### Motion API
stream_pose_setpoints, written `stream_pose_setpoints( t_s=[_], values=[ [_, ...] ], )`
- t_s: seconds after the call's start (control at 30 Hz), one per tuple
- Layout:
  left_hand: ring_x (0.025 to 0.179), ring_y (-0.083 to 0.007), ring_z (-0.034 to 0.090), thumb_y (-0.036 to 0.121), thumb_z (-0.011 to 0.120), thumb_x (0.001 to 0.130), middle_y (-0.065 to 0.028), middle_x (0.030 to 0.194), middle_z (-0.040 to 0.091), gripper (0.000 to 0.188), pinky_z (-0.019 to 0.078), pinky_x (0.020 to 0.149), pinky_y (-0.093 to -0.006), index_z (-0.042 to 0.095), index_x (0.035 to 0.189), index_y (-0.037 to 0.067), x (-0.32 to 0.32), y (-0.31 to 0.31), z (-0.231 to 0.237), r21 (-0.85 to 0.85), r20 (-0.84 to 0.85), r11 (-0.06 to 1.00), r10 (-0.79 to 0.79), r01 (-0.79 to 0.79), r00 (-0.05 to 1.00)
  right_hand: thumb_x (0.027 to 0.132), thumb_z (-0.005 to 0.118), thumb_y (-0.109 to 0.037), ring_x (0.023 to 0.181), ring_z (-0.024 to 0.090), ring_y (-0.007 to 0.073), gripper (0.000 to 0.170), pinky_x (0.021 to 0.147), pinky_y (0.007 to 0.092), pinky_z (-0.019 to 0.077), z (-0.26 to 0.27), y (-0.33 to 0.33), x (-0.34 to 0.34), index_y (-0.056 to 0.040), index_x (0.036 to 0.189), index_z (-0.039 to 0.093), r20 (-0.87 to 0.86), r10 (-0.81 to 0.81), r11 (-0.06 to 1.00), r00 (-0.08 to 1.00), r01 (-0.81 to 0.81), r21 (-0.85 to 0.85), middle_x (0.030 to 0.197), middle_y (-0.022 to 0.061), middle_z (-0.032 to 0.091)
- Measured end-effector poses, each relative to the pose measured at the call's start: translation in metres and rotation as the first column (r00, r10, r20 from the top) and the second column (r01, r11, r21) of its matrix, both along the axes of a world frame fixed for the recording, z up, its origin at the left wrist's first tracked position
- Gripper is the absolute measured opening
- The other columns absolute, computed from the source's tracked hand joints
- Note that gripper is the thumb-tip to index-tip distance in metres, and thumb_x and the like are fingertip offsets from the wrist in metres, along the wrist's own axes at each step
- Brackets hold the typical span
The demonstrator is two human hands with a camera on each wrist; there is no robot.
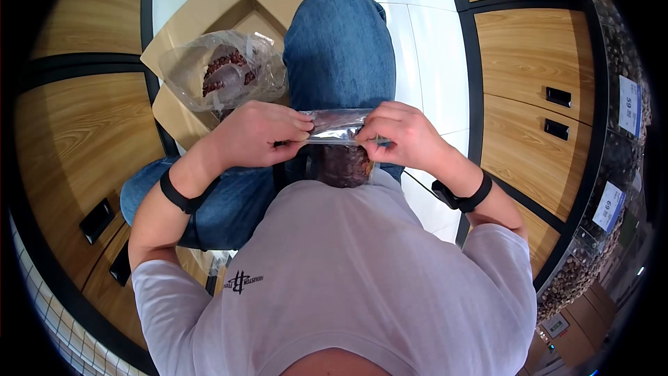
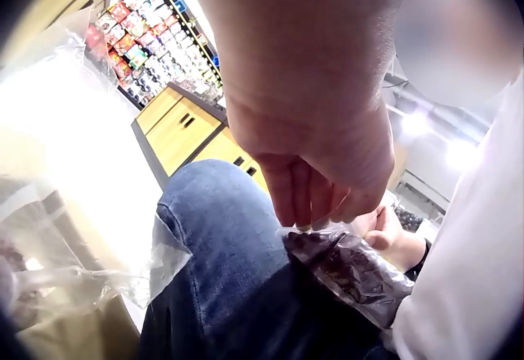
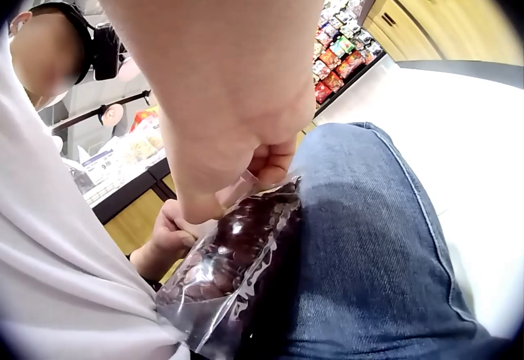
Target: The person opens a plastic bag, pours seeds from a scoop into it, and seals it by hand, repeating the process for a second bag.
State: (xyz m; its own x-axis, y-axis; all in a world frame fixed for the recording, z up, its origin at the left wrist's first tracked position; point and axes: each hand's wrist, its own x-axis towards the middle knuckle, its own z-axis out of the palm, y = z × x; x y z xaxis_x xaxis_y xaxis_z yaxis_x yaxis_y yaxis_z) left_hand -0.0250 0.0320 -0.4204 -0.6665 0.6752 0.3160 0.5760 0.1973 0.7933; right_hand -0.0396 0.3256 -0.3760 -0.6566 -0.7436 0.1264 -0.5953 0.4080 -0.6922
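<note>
A clear plastic bag filled with dark red-brown pieces stands against the white shirt in the person's lap. At the left end of its upper edge, the left hand pinches the plastic between thumb and fingers. The right hand grips the opposite end, so the top strip is stretched straight between both hands. Glossy, closely packed contents show through the bag in the right wrist view. From the left wrist, the left hand's fingertips point down onto the bag, with the right hand partly behind it.
An open cardboard box sits on the white tiled floor, left of the raised knee. Inside it is a large loose clear bag with more dark red pieces. Wooden cabinets flank both sides.
</note>
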Motion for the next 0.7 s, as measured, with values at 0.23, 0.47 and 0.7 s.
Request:
stream_pose_setpoints(
  t_s=[0.23, 0.47, 0.7],
  values=[
    [0.094, -0.0238, 0.071, 0.018, 0.081, 0.078, -0.0083, 0.107, 0.073, 0.044, 0.0551, 0.083, -0.0322, 0.068, 0.119, 0.008, -0.013, 0.006, 0.008, 0.032, 0.171, 0.983, 0.172, -0.18, 0.97, 0.07, 0.073, -0.004, 0.07, 0.064, 0.019, 0.011, 0.063, 0.0296, 0.0519, 0.013, 0.001, -0.009, -0.0064, 0.08, 0.071, 0.153, -0.145, 0.986, 0.978, 0.155, -0.058, 0.08, 0.0046, 0.068],
    [0.087, -0.0096, 0.067, 0.016, 0.079, 0.084, -0.0049, 0.096, 0.075, 0.026, 0.052, 0.082, -0.0259, 0.075, 0.107, 0.005, -0.02, 0.033, 0.002, 0.185, 0.668, 0.961, 0.029, -0.205, 0.743, 0.075, 0.075, -0.003, 0.068, 0.063, 0.0136, 0.01, 0.063, 0.0257, 0.0502, 0.058, -0.009, -0.034, -0.0042, 0.085, 0.075, 0.26, -0.168, 0.959, 0.951, 0.219, -0.179, 0.082, 0.0061, 0.07],
    [0.093, -0.0112, 0.067, 0.011, 0.074, 0.088, -0.0068, 0.102, 0.075, 0.02, 0.052, 0.086, -0.0256, 0.076, 0.106, 0.003, -0.044, 0.035, 0.052, 0.352, 0.555, 0.866, 0.114, -0.356, 0.824, 0.077, 0.078, -0.004, 0.08, 0.067, 0.0128, 0.02, 0.073, 0.0263, 0.053, 0.09, -0.009, -0.06, 0.0009, 0.095, 0.072, 0.392, -0.203, 0.808, 0.897, 0.38, -0.45, 0.088, 0.0066, 0.072]
  ],
)
